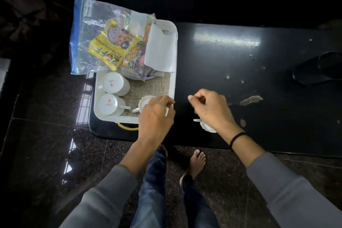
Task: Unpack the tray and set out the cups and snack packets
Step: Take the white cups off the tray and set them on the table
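Your left hand [157, 114] reaches into the white tray [173, 83], fingers curled over a small white cup [143, 104] on the burlap liner [149, 86]; whether it actually grips the cup is hard to tell. Your right hand [211, 109] hovers loosely curled and empty above another cup [204, 126] on the black counter [259, 79]. Two upturned cups [115, 82] and the snack packets [111, 46] remain in the tray.

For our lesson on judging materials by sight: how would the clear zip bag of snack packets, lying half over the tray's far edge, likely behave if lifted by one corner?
The zip bag looks thin and crinkled, so it would probably sag and fold. The yellow packet inside would likely slide toward the low end. It probably feels light for its bulk, and overhanging the white tray, it may drag across the rim.
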Demonstrator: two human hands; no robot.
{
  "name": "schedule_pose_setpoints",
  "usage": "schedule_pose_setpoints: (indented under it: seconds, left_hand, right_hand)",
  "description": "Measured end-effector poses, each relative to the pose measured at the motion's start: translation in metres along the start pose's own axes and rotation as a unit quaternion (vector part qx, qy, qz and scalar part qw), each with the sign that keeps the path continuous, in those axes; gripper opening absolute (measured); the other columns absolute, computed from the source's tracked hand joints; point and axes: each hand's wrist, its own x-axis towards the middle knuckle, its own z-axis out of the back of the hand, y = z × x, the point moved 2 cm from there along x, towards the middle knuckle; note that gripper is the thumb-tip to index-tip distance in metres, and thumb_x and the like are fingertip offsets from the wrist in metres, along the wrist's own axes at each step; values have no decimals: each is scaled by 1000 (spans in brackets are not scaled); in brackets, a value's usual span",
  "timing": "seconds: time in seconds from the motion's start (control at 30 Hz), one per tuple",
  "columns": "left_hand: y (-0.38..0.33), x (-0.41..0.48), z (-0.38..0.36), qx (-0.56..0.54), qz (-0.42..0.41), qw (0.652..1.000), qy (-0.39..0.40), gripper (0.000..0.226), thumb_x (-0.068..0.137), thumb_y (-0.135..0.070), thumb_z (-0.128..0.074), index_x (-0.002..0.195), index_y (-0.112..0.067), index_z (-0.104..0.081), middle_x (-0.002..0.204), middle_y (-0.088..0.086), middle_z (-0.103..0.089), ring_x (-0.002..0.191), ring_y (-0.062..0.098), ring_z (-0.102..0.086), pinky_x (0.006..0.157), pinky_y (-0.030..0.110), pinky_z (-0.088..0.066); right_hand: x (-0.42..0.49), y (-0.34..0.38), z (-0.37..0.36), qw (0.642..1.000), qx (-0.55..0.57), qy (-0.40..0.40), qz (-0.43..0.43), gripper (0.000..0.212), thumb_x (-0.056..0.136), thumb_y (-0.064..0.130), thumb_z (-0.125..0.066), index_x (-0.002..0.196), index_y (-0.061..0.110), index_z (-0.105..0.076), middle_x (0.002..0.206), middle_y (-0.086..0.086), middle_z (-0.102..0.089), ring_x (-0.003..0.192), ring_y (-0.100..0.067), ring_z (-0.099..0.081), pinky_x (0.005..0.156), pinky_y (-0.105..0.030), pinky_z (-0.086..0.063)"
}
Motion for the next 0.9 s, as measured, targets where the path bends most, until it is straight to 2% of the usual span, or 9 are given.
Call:
schedule_pose_setpoints:
  seconds: [0.1,0.13,0.2,0.23,0.43,0.6,0.73,0.8,0.9]
  left_hand:
    - [21,2,9,89,-41,995,-11,36,88,-14,-70,123,-12,-66,120,7,-67,112,31,-58,92,44,-47]
    - [28,3,11,105,-39,994,-7,44,86,-17,-72,129,-11,-63,128,9,-63,117,33,-56,95,44,-45]
    - [41,6,12,129,-29,991,10,58,85,-22,-75,138,-10,-54,142,11,-55,127,33,-51,99,44,-44]
    - [48,7,12,136,-23,990,23,63,86,-23,-75,142,-10,-50,146,11,-51,130,33,-48,101,43,-43]
    - [70,16,6,121,-5,990,76,82,81,-31,-81,149,-15,-38,138,7,-52,127,27,-49,95,37,-48]
    - [64,17,17,107,-8,993,40,73,74,-37,-81,137,-16,-51,125,5,-60,116,25,-55,76,36,-49]
    - [43,11,34,33,6,999,-42,67,73,-55,-79,128,-23,-60,113,-3,-68,108,20,-61,73,38,-54]
    - [31,13,40,-48,17,998,-31,68,69,-60,-80,126,-29,-60,110,-9,-68,104,15,-62,78,36,-55]
    - [15,17,43,-157,20,987,14,69,61,-62,-83,122,-40,-61,100,-19,-69,92,-2,-65,77,21,-53]
  right_hand:
    - [4,23,-27,998,29,49,31,23,98,34,-62,94,15,-74,80,-1,-76,76,-16,-74,76,-36,-62]
    - [6,29,-36,997,27,65,39,22,98,34,-62,96,15,-74,83,-1,-77,76,-15,-74,76,-31,-62]
    - [8,38,-51,994,14,92,50,21,98,33,-61,100,18,-75,89,1,-77,77,-10,-72,63,-9,-54]
    - [10,41,-59,993,10,102,51,20,98,33,-62,102,18,-75,92,2,-77,79,-9,-71,58,-4,-49]
    - [16,44,-75,994,28,106,18,15,96,30,-62,102,23,-74,93,9,-73,83,-6,-67,54,-4,-43]
    - [15,40,-67,994,58,91,12,13,95,30,-63,102,28,-74,95,14,-72,79,7,-64,54,1,-42]
    - [11,33,-50,989,141,50,15,27,92,43,-67,114,29,-68,107,17,-71,93,8,-65,74,-5,-45]
    - [8,28,-40,977,208,51,-3,37,88,52,-67,118,31,-66,111,17,-70,101,8,-64,89,-14,-50]
    - [3,18,-24,952,298,66,-38,48,80,66,-67,116,34,-69,114,15,-73,109,0,-66,105,-36,-51]
